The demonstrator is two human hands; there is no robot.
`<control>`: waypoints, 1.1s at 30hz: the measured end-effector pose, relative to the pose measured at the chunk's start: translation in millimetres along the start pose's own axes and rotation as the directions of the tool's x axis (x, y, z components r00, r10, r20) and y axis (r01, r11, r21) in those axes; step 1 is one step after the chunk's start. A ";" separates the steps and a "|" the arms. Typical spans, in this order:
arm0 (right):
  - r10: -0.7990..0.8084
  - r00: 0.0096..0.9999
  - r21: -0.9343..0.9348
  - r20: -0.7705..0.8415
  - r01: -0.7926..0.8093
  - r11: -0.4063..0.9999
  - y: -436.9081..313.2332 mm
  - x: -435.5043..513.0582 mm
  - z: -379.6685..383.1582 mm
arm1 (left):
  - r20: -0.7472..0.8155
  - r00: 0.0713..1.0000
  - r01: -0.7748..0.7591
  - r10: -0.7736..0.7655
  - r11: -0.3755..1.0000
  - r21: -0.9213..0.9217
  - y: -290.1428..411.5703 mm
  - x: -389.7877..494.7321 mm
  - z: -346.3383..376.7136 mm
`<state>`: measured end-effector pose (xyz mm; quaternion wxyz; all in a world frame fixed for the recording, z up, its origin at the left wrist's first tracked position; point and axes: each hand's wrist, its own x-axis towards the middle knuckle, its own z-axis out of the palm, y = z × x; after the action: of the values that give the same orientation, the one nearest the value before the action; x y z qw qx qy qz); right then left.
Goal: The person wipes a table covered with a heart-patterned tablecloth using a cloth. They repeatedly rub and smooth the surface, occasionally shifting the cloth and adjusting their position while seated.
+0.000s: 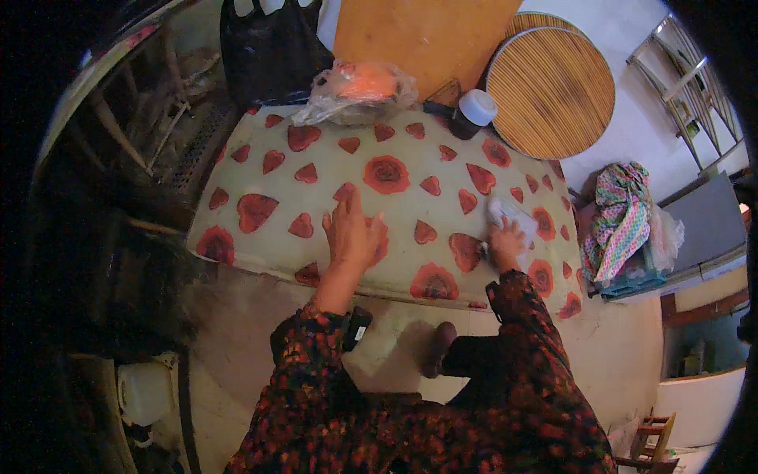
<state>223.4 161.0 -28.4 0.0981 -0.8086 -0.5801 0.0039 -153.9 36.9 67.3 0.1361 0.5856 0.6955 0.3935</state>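
Note:
A tablecloth printed with red hearts and roses covers the table before me. My left hand rests on it near the front edge, fingers spread, holding nothing. To the right, my right hand lies on a pale, crumpled cloth or bag, its fingers bent over it. A small dark part shows beside that hand; what it is I cannot tell.
Along the back stand a clear plastic bag with something orange, a dark jar with a white lid, round slatted boards and a black bag. A patterned cloth bundle lies on the right.

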 end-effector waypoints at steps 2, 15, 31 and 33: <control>-0.164 0.986 0.013 0.004 0.164 0.986 -75.2 14.9 15.1 | -0.004 1.000 0.019 -0.019 1.000 -0.002 -6.8 1.2 -3.9; -0.957 0.145 0.192 -0.252 0.977 0.097 -364.6 -171.8 52.5 | -0.309 0.949 0.101 -0.066 0.990 0.099 -9.4 14.7 -5.9; -0.112 0.989 0.033 -0.094 0.116 0.993 71.2 139.6 12.6 | -0.079 0.992 -0.094 0.098 0.994 0.056 11.6 19.2 47.4; 0.057 0.994 -0.020 -0.098 -0.059 0.998 159.4 136.3 -0.4 | -0.068 0.992 -0.104 0.108 0.993 0.057 16.5 18.9 54.1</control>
<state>417.4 239.8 -39.4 0.1170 -0.8255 -0.5508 -0.0393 -112.2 75.4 48.7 0.0748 0.6108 0.6780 0.4020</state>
